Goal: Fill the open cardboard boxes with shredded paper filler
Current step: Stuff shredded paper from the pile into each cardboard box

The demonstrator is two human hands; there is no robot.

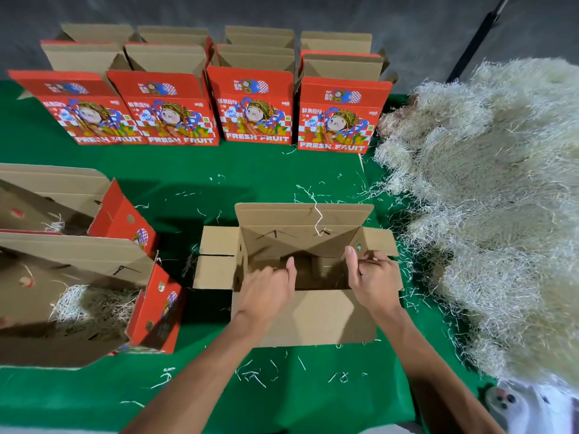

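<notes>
Both hands sit at the mouth of the plain brown cardboard box [300, 270] near the front edge of the green cloth-covered table [194, 170]. On the left, the left hand [266, 291] curls over the box's near-left rim, thumb up along the inner wall; on the right, the right hand [374, 277] pinches the right side flap with bent fingers. Neither holds any filler, and this box looks empty inside but for one stray strand.

At the table's left edge lie two opened red-printed boxes [75, 296], the nearer with pale shredded paper in it. Along the back edge stand rows of upright red fruit-printed cartons [250, 111] with flaps raised. Heaped along the right edge is the large mound of pale shredded paper filler [488, 198], just beside the brown box.

To do this step well, I judge the flaps should be spread fully outward and the box steadied before the right hand reaches across for a loose, generous handful.
</notes>
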